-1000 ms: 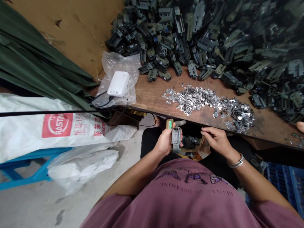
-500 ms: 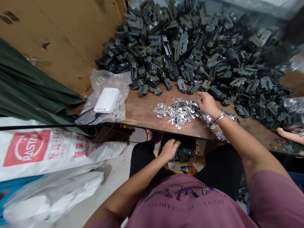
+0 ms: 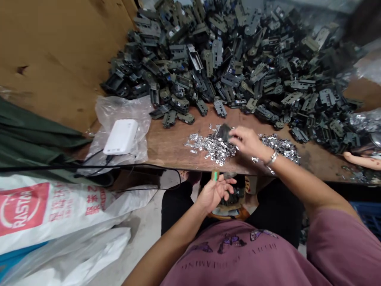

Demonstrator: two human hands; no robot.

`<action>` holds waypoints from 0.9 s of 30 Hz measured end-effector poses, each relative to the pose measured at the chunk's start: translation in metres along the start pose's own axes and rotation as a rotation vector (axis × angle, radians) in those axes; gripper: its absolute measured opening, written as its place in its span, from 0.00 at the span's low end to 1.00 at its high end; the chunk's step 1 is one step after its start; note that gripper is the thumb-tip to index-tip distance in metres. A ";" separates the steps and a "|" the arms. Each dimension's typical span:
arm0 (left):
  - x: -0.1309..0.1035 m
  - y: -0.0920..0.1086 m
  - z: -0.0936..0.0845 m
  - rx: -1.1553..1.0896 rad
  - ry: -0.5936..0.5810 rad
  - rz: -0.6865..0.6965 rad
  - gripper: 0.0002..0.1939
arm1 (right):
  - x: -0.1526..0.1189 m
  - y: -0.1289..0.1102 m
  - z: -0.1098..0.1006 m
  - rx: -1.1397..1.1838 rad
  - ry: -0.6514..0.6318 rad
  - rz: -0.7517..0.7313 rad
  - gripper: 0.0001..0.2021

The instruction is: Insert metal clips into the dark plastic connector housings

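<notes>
A dark part is now pinched in my right hand, over the silvery pieces.

My right hand, at the near edge of the heap half a second ago, now has its fingertips closed on the dark part, above the small silvery pieces on the surface; I can't tell whether it touches them. My left hand, curled a moment ago, now lies open, palm up, below the edge, a yellow-and-green wrap at one digit; I can't tell what the grey bit beside it is. My hands are apart, so I judge the work to be between pieces.
</notes>
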State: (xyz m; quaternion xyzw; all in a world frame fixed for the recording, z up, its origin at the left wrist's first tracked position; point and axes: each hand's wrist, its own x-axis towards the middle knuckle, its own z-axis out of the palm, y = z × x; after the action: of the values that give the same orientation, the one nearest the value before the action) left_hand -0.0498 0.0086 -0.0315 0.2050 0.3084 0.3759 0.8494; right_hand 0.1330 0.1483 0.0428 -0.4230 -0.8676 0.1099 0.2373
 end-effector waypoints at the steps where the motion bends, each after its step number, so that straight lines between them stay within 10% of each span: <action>1: 0.000 0.004 0.002 -0.068 -0.013 -0.004 0.31 | -0.021 -0.018 -0.002 0.090 -0.012 -0.085 0.07; 4: 0.001 0.007 0.007 -0.164 0.035 -0.016 0.28 | -0.077 -0.051 -0.006 0.211 -0.120 -0.269 0.10; 8: 0.001 0.001 0.015 -0.060 0.114 -0.022 0.27 | -0.116 -0.031 -0.010 0.077 -0.015 0.047 0.15; 15: -0.008 -0.004 0.037 0.227 0.176 0.026 0.21 | -0.117 0.013 -0.004 -0.488 -0.203 0.479 0.08; 27: -0.005 -0.009 0.035 0.417 0.200 0.143 0.18 | -0.144 0.013 -0.013 -0.089 -0.204 0.671 0.09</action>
State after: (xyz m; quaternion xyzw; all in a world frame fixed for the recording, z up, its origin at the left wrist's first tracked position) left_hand -0.0241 -0.0051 -0.0096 0.3591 0.4468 0.3815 0.7252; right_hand 0.2249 0.0432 0.0024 -0.6811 -0.7036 0.1855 0.0815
